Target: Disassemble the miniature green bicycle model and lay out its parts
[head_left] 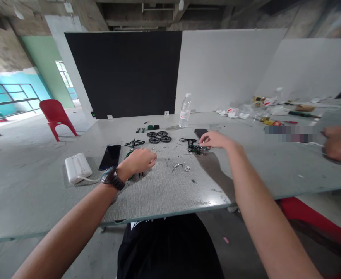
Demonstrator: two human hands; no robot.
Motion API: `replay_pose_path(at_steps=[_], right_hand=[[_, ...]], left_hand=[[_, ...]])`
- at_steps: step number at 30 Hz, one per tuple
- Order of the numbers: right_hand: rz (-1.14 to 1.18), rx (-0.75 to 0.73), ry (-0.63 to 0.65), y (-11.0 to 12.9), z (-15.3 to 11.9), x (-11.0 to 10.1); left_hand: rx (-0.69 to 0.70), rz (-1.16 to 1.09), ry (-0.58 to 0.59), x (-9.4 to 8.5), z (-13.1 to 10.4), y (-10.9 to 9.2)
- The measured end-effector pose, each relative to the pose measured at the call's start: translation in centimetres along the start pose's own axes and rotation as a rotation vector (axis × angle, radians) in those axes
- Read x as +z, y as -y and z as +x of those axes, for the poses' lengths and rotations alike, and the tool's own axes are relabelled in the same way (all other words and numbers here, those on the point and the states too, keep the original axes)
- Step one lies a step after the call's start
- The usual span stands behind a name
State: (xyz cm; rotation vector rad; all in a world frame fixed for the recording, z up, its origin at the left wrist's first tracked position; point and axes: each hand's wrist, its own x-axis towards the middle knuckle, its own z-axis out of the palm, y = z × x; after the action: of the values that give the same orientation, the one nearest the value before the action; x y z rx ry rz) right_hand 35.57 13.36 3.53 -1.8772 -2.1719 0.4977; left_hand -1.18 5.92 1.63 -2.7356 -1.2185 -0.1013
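My left hand (139, 159) hovers over the table with its fingers curled closed. Whatever it may hold is hidden. Under and behind it, small green and dark parts show in part. My right hand (216, 140) reaches to a heap of small black, green and silver parts (196, 148), its thumb and fingers pinched at the heap's right edge. What lies between the fingertips is too small to name. Several black miniature wheels (154, 140) lie between the hands, farther back. A small black bicycle-like frame (134, 143) lies behind my left hand. Nearer me are a silver part (177, 166) and a silver ring (187, 169).
A phone (110, 157) and a white power bank (77, 168) with a cable lie left. Another phone (201, 133) is behind my right hand. A water bottle (185, 111) stands at the back. Another person's hand (340, 145) rests at far right, near scattered tools and wrappers.
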Motion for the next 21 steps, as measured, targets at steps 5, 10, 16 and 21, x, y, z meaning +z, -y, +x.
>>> replay_pose_path(at_steps=[5, 10, 16, 21], right_hand=[[0.104, 0.088, 0.133, -0.2, 0.1, 0.4], [0.100, 0.029, -0.007, 0.2, 0.2, 0.4], [-0.101, 0.036, -0.073, -1.1, 1.1, 0.4], [-0.086, 0.009, 0.011, -1.0, 1.2, 0.8]], left_hand=[[0.001, 0.006, 0.003, 0.1, 0.1, 0.1], [-0.001, 0.013, 0.008, 0.0, 0.1, 0.0], [-0.008, 0.027, 0.008, -0.2, 0.0, -0.2], [-0.007, 0.028, 0.008, -0.2, 0.0, -0.2]])
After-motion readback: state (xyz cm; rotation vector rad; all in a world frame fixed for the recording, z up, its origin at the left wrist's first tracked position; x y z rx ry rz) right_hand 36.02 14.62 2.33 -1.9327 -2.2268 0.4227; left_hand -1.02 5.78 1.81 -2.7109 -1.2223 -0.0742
